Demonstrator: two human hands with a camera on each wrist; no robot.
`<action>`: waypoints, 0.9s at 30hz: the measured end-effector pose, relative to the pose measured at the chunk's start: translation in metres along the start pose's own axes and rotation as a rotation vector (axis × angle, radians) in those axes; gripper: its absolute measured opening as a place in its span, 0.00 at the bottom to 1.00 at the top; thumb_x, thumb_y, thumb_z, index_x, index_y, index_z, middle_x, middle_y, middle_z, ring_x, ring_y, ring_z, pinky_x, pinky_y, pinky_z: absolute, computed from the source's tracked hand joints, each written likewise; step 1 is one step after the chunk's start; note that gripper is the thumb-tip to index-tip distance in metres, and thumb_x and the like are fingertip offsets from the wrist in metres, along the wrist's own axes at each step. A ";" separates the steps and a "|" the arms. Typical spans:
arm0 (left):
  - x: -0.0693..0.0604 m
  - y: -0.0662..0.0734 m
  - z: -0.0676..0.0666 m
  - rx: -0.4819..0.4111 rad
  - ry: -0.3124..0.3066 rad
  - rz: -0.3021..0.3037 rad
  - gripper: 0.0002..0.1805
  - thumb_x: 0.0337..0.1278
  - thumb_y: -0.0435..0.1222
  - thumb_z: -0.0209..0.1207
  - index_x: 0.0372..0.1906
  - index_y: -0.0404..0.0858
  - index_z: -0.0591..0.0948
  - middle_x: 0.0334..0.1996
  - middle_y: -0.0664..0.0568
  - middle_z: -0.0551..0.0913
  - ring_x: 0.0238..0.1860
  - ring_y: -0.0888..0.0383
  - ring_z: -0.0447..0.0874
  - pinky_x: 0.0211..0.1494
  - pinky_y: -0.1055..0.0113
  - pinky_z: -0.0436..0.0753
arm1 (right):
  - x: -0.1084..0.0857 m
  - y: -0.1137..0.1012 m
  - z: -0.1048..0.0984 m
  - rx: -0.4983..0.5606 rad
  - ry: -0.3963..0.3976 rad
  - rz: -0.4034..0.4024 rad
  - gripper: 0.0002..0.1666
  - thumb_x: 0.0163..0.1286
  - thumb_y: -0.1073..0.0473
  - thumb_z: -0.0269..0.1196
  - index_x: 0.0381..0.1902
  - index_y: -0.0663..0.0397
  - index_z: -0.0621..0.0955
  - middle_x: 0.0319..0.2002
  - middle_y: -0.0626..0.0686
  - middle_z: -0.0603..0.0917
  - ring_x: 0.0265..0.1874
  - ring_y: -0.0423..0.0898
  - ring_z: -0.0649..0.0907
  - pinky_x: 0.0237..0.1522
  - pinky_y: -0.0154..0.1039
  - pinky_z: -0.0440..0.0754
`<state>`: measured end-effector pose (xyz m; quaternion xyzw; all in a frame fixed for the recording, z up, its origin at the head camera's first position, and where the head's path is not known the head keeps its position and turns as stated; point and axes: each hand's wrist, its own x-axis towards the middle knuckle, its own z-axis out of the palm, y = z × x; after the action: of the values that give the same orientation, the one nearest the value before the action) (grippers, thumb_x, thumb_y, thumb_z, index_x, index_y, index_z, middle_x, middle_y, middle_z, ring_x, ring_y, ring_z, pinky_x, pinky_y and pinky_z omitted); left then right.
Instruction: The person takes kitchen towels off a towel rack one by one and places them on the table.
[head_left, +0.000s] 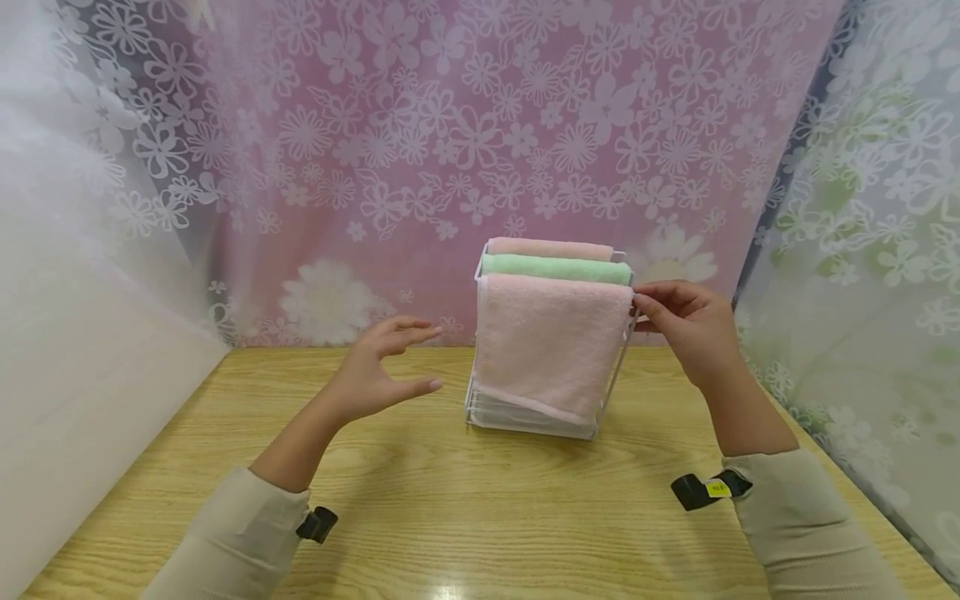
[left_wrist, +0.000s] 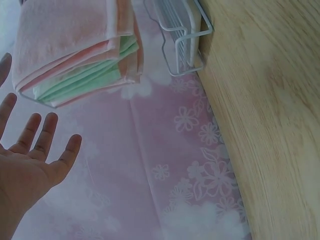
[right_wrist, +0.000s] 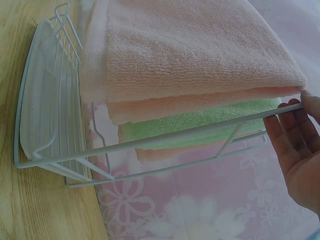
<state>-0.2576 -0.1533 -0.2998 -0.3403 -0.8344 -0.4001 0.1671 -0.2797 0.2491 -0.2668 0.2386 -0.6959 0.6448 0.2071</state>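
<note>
A white wire rack [head_left: 532, 427] stands on the wooden table, with folded towels draped over its bars. In front hangs a pink towel [head_left: 551, 346], behind it a green towel [head_left: 558, 267], and at the back a second pink towel [head_left: 551, 248]. My right hand [head_left: 692, 329] pinches the upper end of the rack's right side post [right_wrist: 180, 134] between thumb and fingers. To the left of the rack, apart from it, my left hand [head_left: 381, 367] holds nothing; its fingers are spread and the thumb stands away from them. A pale tray [right_wrist: 40, 95] sits in the rack's base.
The wooden table [head_left: 420, 517] extends around the rack. A pink flowered curtain [head_left: 450, 167] hangs behind it, and pale sheets, one a flowered sheet [head_left: 877, 250] on the right, line both sides. Black wrist cameras are strapped over both sleeves.
</note>
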 end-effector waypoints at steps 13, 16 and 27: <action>0.012 0.007 0.007 -0.039 0.025 0.067 0.31 0.47 0.37 0.74 0.61 0.42 0.80 0.59 0.50 0.76 0.57 0.52 0.75 0.57 0.50 0.78 | 0.001 0.000 -0.002 0.073 -0.027 -0.003 0.11 0.67 0.69 0.63 0.43 0.74 0.82 0.35 0.54 0.85 0.32 0.46 0.86 0.35 0.43 0.85; 0.015 0.008 0.008 -0.050 0.030 0.061 0.31 0.47 0.37 0.74 0.60 0.42 0.80 0.58 0.51 0.77 0.55 0.52 0.77 0.56 0.50 0.79 | 0.001 0.000 -0.003 0.080 -0.031 -0.002 0.11 0.66 0.69 0.63 0.43 0.74 0.82 0.35 0.54 0.85 0.32 0.46 0.86 0.35 0.42 0.85; 0.027 0.016 0.009 -0.114 0.034 0.002 0.28 0.49 0.37 0.73 0.59 0.41 0.82 0.57 0.51 0.78 0.54 0.53 0.78 0.57 0.56 0.79 | 0.001 -0.001 -0.001 0.062 -0.030 0.011 0.11 0.67 0.68 0.63 0.43 0.73 0.82 0.35 0.53 0.85 0.32 0.46 0.86 0.35 0.41 0.85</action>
<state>-0.2657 -0.1278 -0.2818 -0.3432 -0.8069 -0.4526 0.1621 -0.2799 0.2501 -0.2654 0.2506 -0.6801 0.6635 0.1858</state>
